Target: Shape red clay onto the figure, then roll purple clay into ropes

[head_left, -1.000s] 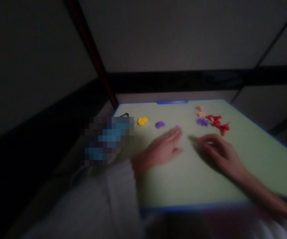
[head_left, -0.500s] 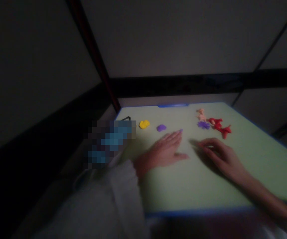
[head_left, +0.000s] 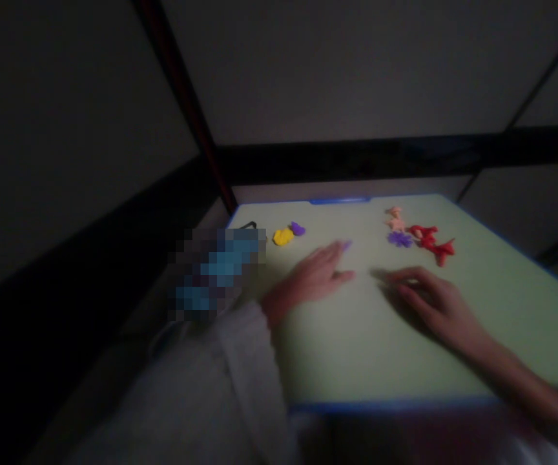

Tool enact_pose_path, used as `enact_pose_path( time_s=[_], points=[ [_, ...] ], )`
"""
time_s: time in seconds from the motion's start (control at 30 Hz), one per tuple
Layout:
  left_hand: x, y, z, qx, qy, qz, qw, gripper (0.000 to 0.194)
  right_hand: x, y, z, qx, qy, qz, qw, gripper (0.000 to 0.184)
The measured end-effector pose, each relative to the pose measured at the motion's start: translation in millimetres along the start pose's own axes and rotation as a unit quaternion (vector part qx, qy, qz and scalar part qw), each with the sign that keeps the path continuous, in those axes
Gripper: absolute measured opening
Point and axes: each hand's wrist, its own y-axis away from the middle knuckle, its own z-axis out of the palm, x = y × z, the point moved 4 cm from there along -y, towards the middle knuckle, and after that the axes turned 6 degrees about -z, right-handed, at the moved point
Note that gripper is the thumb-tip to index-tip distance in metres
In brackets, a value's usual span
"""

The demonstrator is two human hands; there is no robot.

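My left hand [head_left: 318, 272] lies palm down over the light board [head_left: 356, 358], fingers stretched out and thumb apart. A small purple piece [head_left: 347, 245] shows at its fingertips, mostly covered. Beyond that hand, a yellow lump [head_left: 283, 236] touches or nearly touches a purple lump [head_left: 298, 228]; they resemble modelling clay. To the right, my right hand [head_left: 434, 300] rests low over the board, fingers curled with thumb and index tips close together. Whatever lies between those tips is too blurred to make out.
Far right on the board lie peach pieces [head_left: 396, 223], a spiky purple piece [head_left: 400, 239] and red pieces [head_left: 431, 244]. A pixelated blue object [head_left: 223, 268] sits along the left edge. A pale wall with a dark band [head_left: 356, 157] stands behind.
The purple lump has shifted left and away, from apart to right beside the yellow lump. My left hand has drawn back slightly left. My right hand stays nearly in place.
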Motion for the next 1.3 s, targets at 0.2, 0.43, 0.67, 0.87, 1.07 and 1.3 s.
enact_pose_path(
  time_s=[0.2,0.43,0.67,0.87,1.07,1.3],
  points=[
    [1,-1,-1.6,0.004,-0.004,0.000,1.000,0.071,3,1,0,-0.002,-0.013,0.012,1.000,0.024],
    [0,-3,-2.4,0.003,-0.006,-0.005,1.000,0.067,6,1,2,-0.010,-0.024,0.032,0.999,0.027],
    [2,-7,0.4,-0.027,0.050,0.026,0.998,0.070,7,0,3,-0.009,-0.021,0.018,1.000,0.026],
    [-28,1,-20.1,0.060,0.297,-0.077,0.950,0.064,7,-14,-3,-0.030,0.042,-0.038,0.998,0.032],
    [-51,-6,-19.2,0.182,0.416,-0.124,0.882,0.059,-8,-78,45,-0.156,0.136,-0.217,0.954,0.056],
    [-51,-8,-15.1,0.196,0.424,-0.121,0.876,0.057,7,-91,76,-0.160,0.171,-0.200,0.951,0.067]
  ],
)
